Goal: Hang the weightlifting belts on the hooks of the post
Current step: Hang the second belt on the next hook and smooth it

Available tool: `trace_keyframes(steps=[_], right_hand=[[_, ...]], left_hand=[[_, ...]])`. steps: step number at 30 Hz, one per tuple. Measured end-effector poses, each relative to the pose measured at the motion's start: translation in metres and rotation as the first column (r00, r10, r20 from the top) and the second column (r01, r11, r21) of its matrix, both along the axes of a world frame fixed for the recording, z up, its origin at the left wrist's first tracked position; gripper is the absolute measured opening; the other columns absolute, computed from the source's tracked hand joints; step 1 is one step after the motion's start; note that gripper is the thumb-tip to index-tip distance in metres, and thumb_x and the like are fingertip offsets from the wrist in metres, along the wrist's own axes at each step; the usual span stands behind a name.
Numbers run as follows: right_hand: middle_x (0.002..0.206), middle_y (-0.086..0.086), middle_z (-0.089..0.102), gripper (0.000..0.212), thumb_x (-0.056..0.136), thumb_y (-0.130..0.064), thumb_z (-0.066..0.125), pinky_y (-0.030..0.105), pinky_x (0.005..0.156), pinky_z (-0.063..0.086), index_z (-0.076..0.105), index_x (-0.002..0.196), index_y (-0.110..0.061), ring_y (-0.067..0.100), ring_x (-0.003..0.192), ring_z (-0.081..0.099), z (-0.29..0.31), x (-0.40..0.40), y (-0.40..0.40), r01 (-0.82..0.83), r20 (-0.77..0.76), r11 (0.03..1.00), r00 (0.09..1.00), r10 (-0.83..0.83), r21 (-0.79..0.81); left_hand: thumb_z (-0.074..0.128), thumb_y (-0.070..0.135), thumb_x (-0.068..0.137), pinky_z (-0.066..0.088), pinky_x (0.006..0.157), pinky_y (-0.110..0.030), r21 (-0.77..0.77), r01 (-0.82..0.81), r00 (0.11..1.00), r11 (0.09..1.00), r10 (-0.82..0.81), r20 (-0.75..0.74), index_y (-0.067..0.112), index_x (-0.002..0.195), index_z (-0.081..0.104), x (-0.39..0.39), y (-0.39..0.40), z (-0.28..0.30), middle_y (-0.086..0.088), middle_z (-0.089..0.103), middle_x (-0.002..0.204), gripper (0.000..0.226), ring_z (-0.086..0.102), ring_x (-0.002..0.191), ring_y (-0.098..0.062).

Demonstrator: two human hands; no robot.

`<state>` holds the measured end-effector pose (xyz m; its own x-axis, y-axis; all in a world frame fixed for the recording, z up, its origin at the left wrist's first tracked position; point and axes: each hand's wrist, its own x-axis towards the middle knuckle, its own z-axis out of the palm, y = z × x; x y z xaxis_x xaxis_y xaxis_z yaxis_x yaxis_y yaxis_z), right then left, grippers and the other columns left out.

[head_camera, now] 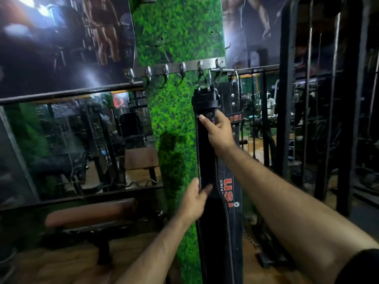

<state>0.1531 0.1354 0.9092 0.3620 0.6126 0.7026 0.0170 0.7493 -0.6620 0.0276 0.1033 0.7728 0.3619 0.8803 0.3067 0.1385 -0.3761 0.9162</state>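
Black belt (pixel 207 152) hanging straight down the right part of the green post (pixel 174 111), its buckle end at the top, just under the hook rail (pixel 176 68). Metal buckle parts reaching up to the hooks near the rail's right end; which hook carries it, cannot tell. Lower end of the belt going out of view at the bottom.

Right hand (pixel 220 132) high on the belt, just below the buckle. Fingers curled round the belt's right edge, thumb (pixel 205 118) pressed flat on the front face beside a rivet. Firm grip on the belt.

Left hand (pixel 194 199) lower, at the belt's left edge, near the middle of its length. Thumb lying across the front of the belt, fingers going behind the edge, so pinching the edge loosely; the fingers behind mostly hidden.

Second belt (pixel 228 191) with red letters hanging directly behind the first, touching it, showing on the right side. Top part of it also visible beside the right hand, near the post's right edge.

Several hooks on the rail's left part with nothing on them. Brown bench (pixel 90 212) low on the left, before a mirror (pixel 78 144). Dark machine frame (pixel 320 119) on the right.
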Motion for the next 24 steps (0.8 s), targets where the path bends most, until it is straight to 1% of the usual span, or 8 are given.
trace_keyframes(steps=[2,6,10,13,16,20,23,24], right_hand=[[0.090,0.006,0.071,0.008,0.095,-0.015,0.069,0.028,0.070,0.052,0.066,0.103,-0.019,0.021,0.077,0.058,-0.008,0.001,0.002,-0.015,-0.015,1.000,1.000,0.014,-0.026],[0.087,0.004,0.072,0.008,0.096,-0.013,0.068,0.032,0.076,0.056,0.068,0.103,-0.016,0.020,0.080,0.065,-0.015,0.002,0.006,-0.105,-0.115,0.992,0.989,0.097,-0.064],[0.092,0.009,0.071,0.004,0.094,-0.014,0.069,0.040,0.082,0.053,0.069,0.097,-0.018,0.024,0.087,0.064,-0.011,-0.008,0.009,-0.187,-0.104,0.981,0.978,0.181,-0.049],[0.090,0.008,0.070,0.007,0.096,-0.011,0.067,0.035,0.077,0.054,0.067,0.095,-0.017,0.022,0.083,0.065,-0.005,-0.012,0.012,-0.190,-0.139,0.980,0.974,0.181,-0.055],[0.092,0.008,0.071,0.008,0.096,-0.008,0.066,0.029,0.073,0.056,0.067,0.100,-0.015,0.017,0.081,0.068,-0.013,-0.007,0.016,-0.171,-0.168,0.981,0.974,0.153,-0.093],[0.096,0.011,0.069,0.015,0.097,-0.007,0.065,0.027,0.070,0.058,0.065,0.112,-0.007,0.017,0.082,0.066,-0.015,-0.011,0.017,-0.196,-0.112,0.973,0.977,0.183,-0.121],[0.091,0.008,0.067,0.014,0.097,-0.009,0.065,0.029,0.067,0.057,0.064,0.111,-0.008,0.016,0.076,0.064,-0.015,-0.019,0.017,-0.222,-0.108,0.966,0.972,0.209,-0.130],[0.090,0.008,0.067,0.013,0.097,-0.010,0.065,0.030,0.067,0.057,0.064,0.110,-0.009,0.016,0.076,0.064,-0.014,-0.021,0.018,-0.224,-0.093,0.965,0.973,0.213,-0.133]], left_hand=[[0.065,0.025,0.098,0.045,0.100,-0.018,-0.056,0.061,0.990,0.997,-0.068,-0.127,0.030,0.105,0.055,-0.016,0.006,-0.023,0.010,0.067,0.112,0.014,0.063,0.108,-0.005],[0.065,0.014,0.097,0.054,0.096,-0.030,-0.108,0.153,0.959,0.982,-0.174,-0.225,0.013,0.125,0.060,-0.035,0.021,0.001,-0.013,0.066,0.132,0.028,0.066,0.110,-0.021],[0.051,0.024,0.105,0.049,0.087,-0.029,-0.067,0.096,0.991,0.993,-0.089,0.105,0.011,0.144,0.045,-0.024,0.022,0.070,-0.018,0.053,0.148,0.042,0.059,0.100,-0.007],[0.056,0.028,0.103,0.038,0.114,-0.031,-0.054,0.021,0.959,0.998,-0.005,0.283,0.006,0.152,0.036,-0.010,0.028,0.063,-0.010,0.045,0.154,0.058,0.051,0.130,-0.013],[0.068,0.059,0.087,0.031,0.123,-0.046,-0.059,-0.018,0.993,0.998,0.025,0.119,0.012,0.151,0.040,-0.011,0.037,0.007,-0.007,0.036,0.159,0.084,0.041,0.144,-0.021],[0.063,0.026,0.099,0.050,0.107,-0.032,-0.125,0.119,0.985,0.985,-0.133,-0.109,-0.003,0.134,0.053,-0.041,0.038,-0.042,-0.015,0.063,0.135,0.046,0.061,0.124,-0.022],[0.078,0.064,0.074,0.038,0.119,-0.047,-0.150,0.067,0.970,0.986,-0.100,-0.220,0.005,0.148,0.042,-0.062,0.074,-0.067,-0.015,0.051,0.151,0.102,0.049,0.140,-0.026],[0.080,0.058,0.074,0.036,0.120,-0.046,-0.180,0.085,0.957,0.980,-0.130,-0.258,0.007,0.150,0.040,-0.070,0.088,-0.067,-0.013,0.050,0.152,0.100,0.048,0.141,-0.025]])
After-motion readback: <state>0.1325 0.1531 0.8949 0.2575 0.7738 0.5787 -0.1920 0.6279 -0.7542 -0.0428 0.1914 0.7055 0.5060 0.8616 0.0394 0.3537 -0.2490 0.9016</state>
